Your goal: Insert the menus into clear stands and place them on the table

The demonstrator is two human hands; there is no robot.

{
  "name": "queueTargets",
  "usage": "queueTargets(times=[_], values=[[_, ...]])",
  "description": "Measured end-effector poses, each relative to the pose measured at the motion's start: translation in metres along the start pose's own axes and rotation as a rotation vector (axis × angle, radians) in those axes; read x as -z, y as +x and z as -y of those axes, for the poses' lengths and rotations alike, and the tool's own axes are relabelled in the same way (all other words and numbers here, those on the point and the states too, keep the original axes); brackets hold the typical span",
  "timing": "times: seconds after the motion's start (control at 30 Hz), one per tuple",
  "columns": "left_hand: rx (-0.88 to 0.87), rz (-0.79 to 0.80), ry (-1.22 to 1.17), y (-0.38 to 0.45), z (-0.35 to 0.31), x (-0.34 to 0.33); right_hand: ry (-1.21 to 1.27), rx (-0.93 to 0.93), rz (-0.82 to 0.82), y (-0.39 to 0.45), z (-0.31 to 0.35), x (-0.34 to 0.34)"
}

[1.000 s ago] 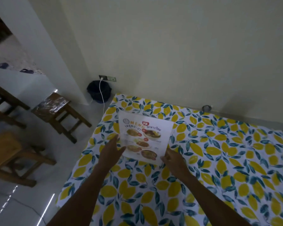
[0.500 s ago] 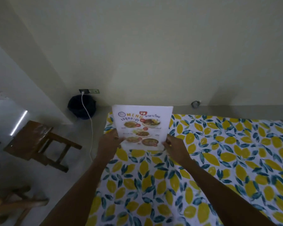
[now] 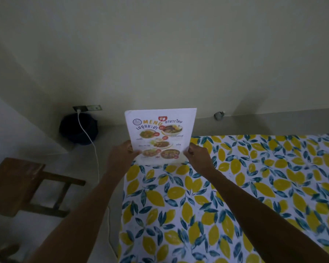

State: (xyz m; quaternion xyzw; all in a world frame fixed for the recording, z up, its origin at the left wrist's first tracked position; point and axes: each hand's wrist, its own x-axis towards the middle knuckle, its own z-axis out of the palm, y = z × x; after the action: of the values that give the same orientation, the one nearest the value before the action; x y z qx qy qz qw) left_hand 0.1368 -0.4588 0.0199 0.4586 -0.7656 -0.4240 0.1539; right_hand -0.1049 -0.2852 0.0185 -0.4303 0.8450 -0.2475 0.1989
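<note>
Menu (image 3: 160, 135) held upright at far left corner of desk (image 3: 235, 196), printed side toward camera, lower edge at or just above the lemon-patterned cloth; contact with cloth not clear. Further left, on the floor: wooden stool (image 3: 21, 185), dark round bin (image 3: 78, 129) against the wall, white cable (image 3: 91, 149) running down from wall socket (image 3: 87, 107). Left hand (image 3: 120, 158) pinching menu's lower left edge, thumb on the front. Right hand (image 3: 198, 158) pinching lower right edge likewise, fingers curled behind the sheet. Small grey fitting (image 3: 218, 115) on the ledge at far right of menu. Whether sheet already sits inside a clear stand: cannot tell, no stand outline distinguishable, though pale band under the print hints at a base. By appearance, placing step under way for this menu, both hands not yet let go. No other menus or stands in view, so remaining count unknown.
</note>
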Motion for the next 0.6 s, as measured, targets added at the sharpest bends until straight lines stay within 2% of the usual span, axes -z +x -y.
queueTargets(times=[0.23, 0.6], values=[[-0.002, -0.054, 0.101, -0.007, 0.002, -0.012, 0.012, -0.04, -0.019, 0.002, -0.006, -0.013], [0.023, -0.115, 0.168, -0.012, -0.003, -0.019, 0.067, -0.074, 0.062, -0.001, -0.008, -0.004]])
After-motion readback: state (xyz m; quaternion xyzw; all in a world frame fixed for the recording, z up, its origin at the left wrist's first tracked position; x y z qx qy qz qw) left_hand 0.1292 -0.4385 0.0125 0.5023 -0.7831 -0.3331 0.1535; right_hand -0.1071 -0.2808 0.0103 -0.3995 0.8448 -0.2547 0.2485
